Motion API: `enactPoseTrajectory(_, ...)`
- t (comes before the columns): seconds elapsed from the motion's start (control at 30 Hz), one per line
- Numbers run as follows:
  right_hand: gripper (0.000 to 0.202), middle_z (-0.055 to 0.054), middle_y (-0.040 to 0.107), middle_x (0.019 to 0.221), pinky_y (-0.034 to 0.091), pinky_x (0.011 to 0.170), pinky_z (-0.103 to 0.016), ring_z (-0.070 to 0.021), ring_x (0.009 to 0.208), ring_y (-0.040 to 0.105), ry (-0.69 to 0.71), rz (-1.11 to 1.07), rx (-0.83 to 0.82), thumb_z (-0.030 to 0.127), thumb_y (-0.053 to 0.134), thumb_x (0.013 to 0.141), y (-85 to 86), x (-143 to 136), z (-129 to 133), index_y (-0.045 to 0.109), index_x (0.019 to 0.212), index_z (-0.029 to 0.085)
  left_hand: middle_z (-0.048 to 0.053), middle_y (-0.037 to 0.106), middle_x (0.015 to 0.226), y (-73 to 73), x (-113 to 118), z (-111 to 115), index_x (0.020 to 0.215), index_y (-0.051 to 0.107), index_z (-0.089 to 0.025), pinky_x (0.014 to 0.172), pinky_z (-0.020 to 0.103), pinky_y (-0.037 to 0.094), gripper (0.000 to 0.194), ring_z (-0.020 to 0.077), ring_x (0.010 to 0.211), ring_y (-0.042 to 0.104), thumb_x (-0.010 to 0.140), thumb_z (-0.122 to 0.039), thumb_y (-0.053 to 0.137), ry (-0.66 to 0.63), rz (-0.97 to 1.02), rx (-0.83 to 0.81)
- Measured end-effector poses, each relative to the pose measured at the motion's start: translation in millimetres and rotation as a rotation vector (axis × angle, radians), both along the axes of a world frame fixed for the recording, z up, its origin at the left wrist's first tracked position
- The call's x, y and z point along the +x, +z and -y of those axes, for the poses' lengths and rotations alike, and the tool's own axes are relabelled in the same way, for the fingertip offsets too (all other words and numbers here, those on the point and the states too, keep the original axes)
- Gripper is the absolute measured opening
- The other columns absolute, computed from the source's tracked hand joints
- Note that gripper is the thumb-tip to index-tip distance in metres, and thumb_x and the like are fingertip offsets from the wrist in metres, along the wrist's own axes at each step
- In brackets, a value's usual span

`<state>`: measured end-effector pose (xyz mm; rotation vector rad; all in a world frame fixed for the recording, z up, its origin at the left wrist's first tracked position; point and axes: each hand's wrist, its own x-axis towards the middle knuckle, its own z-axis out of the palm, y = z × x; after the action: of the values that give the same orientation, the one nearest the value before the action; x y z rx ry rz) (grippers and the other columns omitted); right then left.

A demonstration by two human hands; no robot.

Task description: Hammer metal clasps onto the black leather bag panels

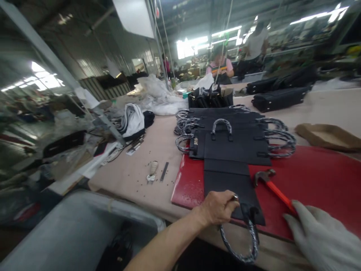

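Note:
My bare left hand (219, 206) is closed at the front edge of a black bag panel (229, 180), with a small shiny metal piece (235, 197) at its fingertips. Beside those fingers, a plastic-wrapped handle loop (251, 241) is attached to the panel and hangs over the table edge. A second wrapped handle (222, 122) arches at the panel's far end. My right hand (321, 235), in a pale glove, grips the end of the red handle of a claw hammer (278, 192). The hammer's head rests on a red board (307, 169) beneath the panel.
More black panels with wrapped handles (278, 143) are stacked behind. A tan-handled tool (152, 171) and a dark metal strip (164, 172) lie left, among tiny dark bits. A brown tray (328, 136) sits right. A grey bin (84, 226) stands front left. A co-worker (221, 66) sits beyond.

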<state>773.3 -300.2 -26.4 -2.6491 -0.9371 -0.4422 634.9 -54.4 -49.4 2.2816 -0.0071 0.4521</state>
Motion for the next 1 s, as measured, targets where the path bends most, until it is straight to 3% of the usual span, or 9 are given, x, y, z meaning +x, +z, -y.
enactPoseTrajectory(0.17, 0.046, -0.022, 0.067, 0.13, 0.052, 0.1, -0.056, -0.04, 0.117, 0.065, 0.377, 0.07, 0.097, 0.048, 0.048, 0.099, -32.0, -20.1, -51.8, 0.064, 0.13, 0.017, 0.007, 0.075, 0.088, -6.6, 0.7, -1.1, 0.093, 0.065, -0.019, 0.075, 0.026, 0.059, 0.011, 0.0195, 0.08, 0.073, 0.099, -0.025, 0.057, 0.013, 0.002, 0.124)
enactPoseTrajectory(0.3, 0.052, -0.017, 0.061, 0.146, 0.041, 0.114, -0.063, -0.0407, 0.135, 0.054, 0.4, 0.042, 0.055, 0.039, 0.053, 0.096, -39.9, -34.8, -66.7, 0.062, 0.141, 0.015, 0.006, 0.075, 0.082, -4.9, -5.5, 5.6, 0.086, 0.065, -0.02, 0.076, 0.026, 0.06, 0.015, 0.0182, 0.078, 0.073, 0.097, -0.025, 0.055, -0.084, 0.092, 0.058)
enactPoseTrajectory(0.4, 0.056, -0.015, 0.057, 0.151, 0.036, 0.12, -0.062, -0.0388, 0.141, 0.049, 0.366, -0.079, 0.004, 0.034, 0.06, 0.092, -26.9, -42.7, -64.8, 0.06, 0.145, 0.017, 0.007, 0.076, 0.088, 13.5, -11.2, -11.3, 0.094, 0.064, -0.02, 0.075, 0.027, 0.061, 0.022, 0.0177, 0.082, 0.074, 0.102, -0.034, 0.049, 0.323, 0.208, -0.384)
enactPoseTrajectory(0.47, 0.057, -0.014, 0.056, 0.153, 0.032, 0.123, -0.061, -0.038, 0.143, 0.046, 0.345, -0.161, -0.011, 0.032, 0.064, 0.09, -16.0, -46.8, -64.0, 0.06, 0.145, 0.018, 0.005, 0.074, 0.085, 27.9, -13.0, -43.2, 0.098, 0.06, -0.02, 0.069, 0.028, 0.06, 0.024, 0.0193, 0.077, 0.075, 0.101, -0.041, 0.051, 0.603, 0.219, -0.595)
enactPoseTrajectory(0.53, 0.059, -0.014, 0.055, 0.154, 0.029, 0.124, -0.061, -0.0381, 0.145, 0.044, 0.328, -0.22, -0.009, 0.031, 0.067, 0.087, -8.6, -50.2, -64.0, 0.061, 0.145, 0.018, 0.005, 0.073, 0.079, 36.7, -16.0, -85.0, 0.092, 0.061, -0.018, 0.064, 0.028, 0.057, 0.024, 0.0204, 0.069, 0.072, 0.094, -0.042, 0.058, 0.705, 0.02, -0.479)
enactPoseTrajectory(0.63, 0.064, -0.014, 0.054, 0.155, 0.026, 0.126, -0.062, -0.0386, 0.147, 0.042, 0.319, -0.264, 0.006, 0.03, 0.07, 0.084, -6.1, -53.2, -63.8, 0.061, 0.146, 0.018, 0.009, 0.073, 0.077, 36.9, -30.1, -140.2, 0.082, 0.064, -0.019, 0.068, 0.03, 0.052, 0.025, 0.0251, 0.077, 0.072, 0.093, -0.04, 0.056, 0.85, -0.325, 0.062)
enactPoseTrajectory(0.7, 0.065, -0.014, 0.054, 0.155, 0.026, 0.126, -0.062, -0.0384, 0.147, 0.042, 0.321, -0.262, 0.022, 0.03, 0.071, 0.083, -8.0, -52.6, -63.5, 0.061, 0.146, 0.018, 0.012, 0.074, 0.08, 31.8, -42.7, -159.1, 0.083, 0.067, -0.02, 0.069, 0.032, 0.048, 0.027, 0.03, 0.084, 0.072, 0.095, -0.039, 0.054, 0.853, -0.531, 0.373)
enactPoseTrajectory(0.87, 0.065, -0.013, 0.056, 0.154, 0.033, 0.122, -0.063, -0.0378, 0.145, 0.046, 0.323, -0.184, 0.058, 0.027, 0.069, 0.081, -17.2, -50.7, -61.7, 0.062, 0.145, 0.021, 0.017, 0.076, 0.103, 19.9, -45.7, -149.3, 0.095, 0.073, -0.017, 0.075, 0.035, 0.048, 0.032, 0.0311, 0.096, 0.072, 0.101, -0.028, 0.043, 0.799, -0.597, 0.574)
enactPoseTrajectory(1.0, 0.068, -0.013, 0.058, 0.151, 0.044, 0.116, -0.062, -0.0375, 0.141, 0.052, 0.26, -0.019, 0.093, 0.018, 0.06, 0.082, -41.0, -71.1, -49.6, 0.054, 0.15, 0.021, 0.017, 0.075, 0.111, 29.5, -10.5, -125.6, 0.102, 0.074, -0.015, 0.084, 0.035, 0.048, 0.031, 0.03, 0.101, 0.071, 0.102, -0.025, 0.044, 0.78, -0.469, 0.423)
